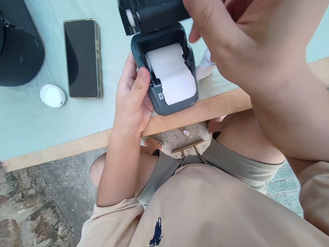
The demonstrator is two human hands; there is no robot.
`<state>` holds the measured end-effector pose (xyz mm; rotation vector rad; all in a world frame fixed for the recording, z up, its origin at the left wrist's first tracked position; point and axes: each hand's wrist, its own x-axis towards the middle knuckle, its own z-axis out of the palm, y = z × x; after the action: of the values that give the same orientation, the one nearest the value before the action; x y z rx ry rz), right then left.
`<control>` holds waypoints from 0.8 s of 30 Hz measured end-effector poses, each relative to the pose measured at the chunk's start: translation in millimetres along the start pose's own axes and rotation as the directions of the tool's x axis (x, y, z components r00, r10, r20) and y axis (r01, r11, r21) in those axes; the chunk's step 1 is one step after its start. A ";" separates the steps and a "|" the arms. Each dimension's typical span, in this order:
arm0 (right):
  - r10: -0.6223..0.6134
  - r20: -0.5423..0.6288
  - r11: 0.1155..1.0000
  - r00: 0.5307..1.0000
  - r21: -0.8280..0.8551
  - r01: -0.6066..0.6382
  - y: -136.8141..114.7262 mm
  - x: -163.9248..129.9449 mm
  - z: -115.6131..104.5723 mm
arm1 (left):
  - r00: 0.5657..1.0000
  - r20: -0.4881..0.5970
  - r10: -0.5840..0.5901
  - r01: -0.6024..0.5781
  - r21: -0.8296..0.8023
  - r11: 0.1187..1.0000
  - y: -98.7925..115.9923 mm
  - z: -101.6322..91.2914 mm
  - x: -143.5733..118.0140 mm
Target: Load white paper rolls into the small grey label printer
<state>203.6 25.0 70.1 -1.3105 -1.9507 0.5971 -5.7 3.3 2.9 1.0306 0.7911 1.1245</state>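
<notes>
My left hand (135, 93) grips the left side of a small dark label printer (177, 107) just above the table's front edge. The printer's lid (160, 8) is raised, and a white paper roll (174, 69) lies inside with its end hanging over the front rim. At the lid's right end is my right hand (231, 29), its thumb and fingers closed on it. Some of the right fingers are hidden behind the thumb and palm. Partly covered by that hand, a white roll-like thing (205, 64) rests on the table beside the printer.
A black zippered case (8, 45) stands at the back left of the cloth-covered table (95, 122). Near it lie a smartphone (82, 59) and a white earbud case (52, 95). The bare wooden table edge (209, 110) runs just above my lap.
</notes>
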 end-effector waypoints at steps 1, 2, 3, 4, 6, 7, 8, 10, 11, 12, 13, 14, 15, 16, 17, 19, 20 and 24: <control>-0.086 -0.045 0.994 0.995 -0.066 0.083 1.2 2.5 0.5 | 1.000 -0.014 -0.008 0.008 0.017 1.000 0.2 0.1 -0.6; -0.166 -0.058 0.977 0.984 -0.147 0.157 1.1 5.0 0.7 | 0.999 -0.029 -0.016 0.017 0.035 0.999 0.0 0.3 -1.1; -0.210 -0.036 0.958 0.977 -0.206 0.198 -0.7 7.3 0.7 | 0.999 -0.038 -0.022 0.024 0.051 0.998 -0.6 0.5 -1.6; -0.192 0.019 0.956 0.981 -0.221 0.192 -4.1 9.5 0.7 | 0.999 -0.043 -0.017 0.019 0.063 0.998 -1.5 0.8 -2.0; -0.043 0.195 0.937 0.980 -0.332 0.107 -14.8 13.2 1.7 | 0.999 -0.047 0.004 -0.001 0.068 0.998 -3.4 1.3 -2.5; 0.051 0.273 0.905 0.961 -0.420 0.072 -21.0 14.6 2.7 | 0.999 -0.043 0.015 -0.013 0.060 0.998 -3.9 1.7 -2.9; 0.132 0.321 0.860 0.938 -0.507 0.052 -26.9 15.7 4.1 | 0.999 -0.037 0.022 -0.020 0.047 0.999 -3.6 2.2 -3.3; 0.231 0.349 0.774 0.908 -0.632 0.046 -35.7 16.7 7.3 | 1.000 -0.031 0.001 0.000 0.025 1.000 -0.8 3.7 -5.0; 0.249 0.351 0.753 0.903 -0.656 0.048 -38.0 16.8 8.8 | 0.999 -0.034 -0.026 0.026 0.021 0.999 1.4 4.5 -6.1; 0.257 0.352 0.743 0.900 -0.667 0.049 -39.1 16.7 10.0 | 0.998 -0.037 -0.049 0.050 0.018 0.999 3.8 5.3 -7.1; 0.268 0.351 0.731 0.897 -0.681 0.048 -39.1 16.7 10.9 | 0.997 -0.039 -0.067 0.067 0.015 0.998 6.1 6.1 -8.0; 0.277 0.351 0.720 0.894 -0.692 0.049 -38.5 16.8 11.5 | 0.996 -0.037 -0.075 0.076 0.013 0.997 8.0 6.6 -8.7; 0.284 0.354 0.713 0.891 -0.700 0.051 -37.7 17.2 11.7 | 0.996 -0.031 -0.079 0.079 0.013 0.997 9.3 7.0 -9.1; 0.288 0.358 0.707 0.888 -0.705 0.055 -37.1 17.7 11.7 | 0.996 -0.027 -0.081 0.081 0.014 0.997 10.1 7.3 -9.1; 0.288 0.363 0.699 0.886 -0.712 0.064 -37.0 18.5 11.5 | 0.996 -0.028 -0.081 0.081 0.016 0.997 10.3 7.5 -9.0; 0.279 0.366 0.685 0.888 -0.724 0.083 -38.8 20.0 10.0 | 0.996 -0.037 -0.078 0.079 0.022 0.997 9.4 7.9 -8.1; 0.272 0.370 0.685 0.888 -0.723 0.091 -40.2 20.2 8.5 | 0.996 -0.039 -0.077 0.078 0.022 0.997 8.5 8.2 -7.5; 0.149 0.414 0.818 0.898 -0.561 0.123 -36.3 13.9 -6.0 | 0.998 -0.027 -0.065 0.065 -0.003 0.998 2.0 6.9 -4.4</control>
<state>183.1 23.9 103.6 -1.6567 -2.6476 0.3245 -1.3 -2.4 7.2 0.9828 0.8387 1.0857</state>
